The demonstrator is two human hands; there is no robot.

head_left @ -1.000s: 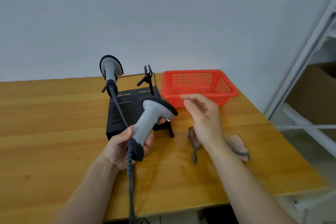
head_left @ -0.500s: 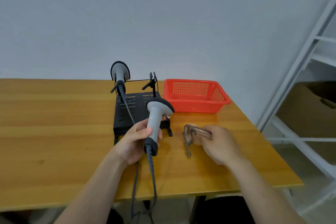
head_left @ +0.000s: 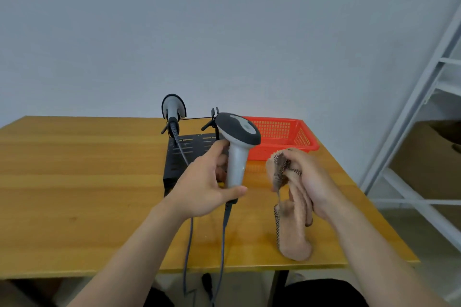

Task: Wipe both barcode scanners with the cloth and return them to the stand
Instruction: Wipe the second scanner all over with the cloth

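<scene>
A person's left hand (head_left: 207, 182) grips a grey scanner (head_left: 237, 147) by its handle, upright above the front edge of the black stand (head_left: 182, 157). Just right of the stand, the right hand (head_left: 309, 179) clutches a bunched tan cloth (head_left: 291, 207) (its lower end draped onto the table (head_left: 74, 194)). A second scanner (head_left: 173, 109) sits at the stand's back-left.
</scene>
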